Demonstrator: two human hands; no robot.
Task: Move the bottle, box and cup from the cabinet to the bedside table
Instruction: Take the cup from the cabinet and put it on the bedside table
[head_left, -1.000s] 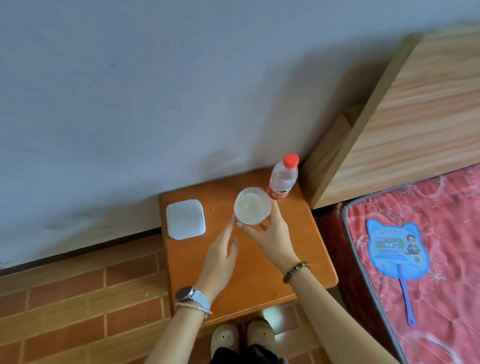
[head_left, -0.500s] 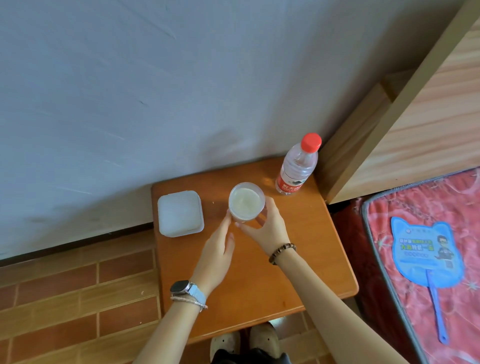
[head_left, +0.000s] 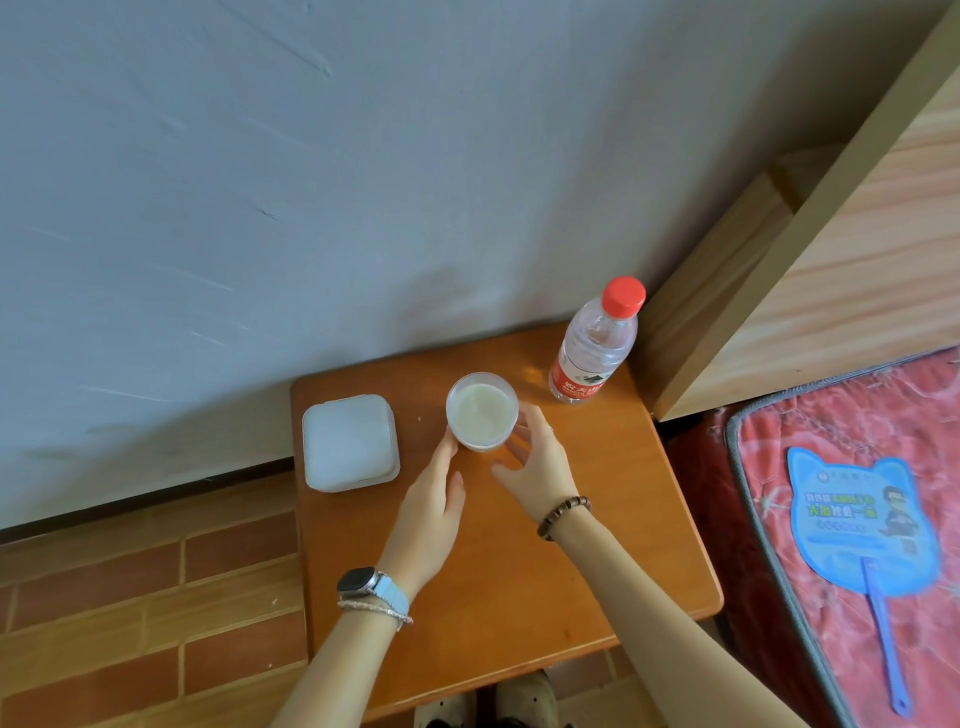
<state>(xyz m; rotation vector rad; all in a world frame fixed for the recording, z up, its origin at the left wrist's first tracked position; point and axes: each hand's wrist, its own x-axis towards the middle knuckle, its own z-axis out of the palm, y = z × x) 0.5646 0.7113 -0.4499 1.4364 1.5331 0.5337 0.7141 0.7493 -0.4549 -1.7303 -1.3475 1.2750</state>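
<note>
- Your right hand (head_left: 540, 462), at the centre of the frame, is spread and loose. Its forefinger is at the right wall of the cup (head_left: 482, 410), the thumb apart below, and it pinches nothing.
- Your left hand (head_left: 431, 514), just to the left, lies flat with its fingers together, the tips touching the cup's left wall.
- The cup stands upright on the bedside table (head_left: 519, 597) and holds pale liquid. Draw both hands straight back without brushing it sideways.
- The box (head_left: 349, 441) sits left of the cup, the bottle (head_left: 595, 348) upper right. All three look placed.
</note>
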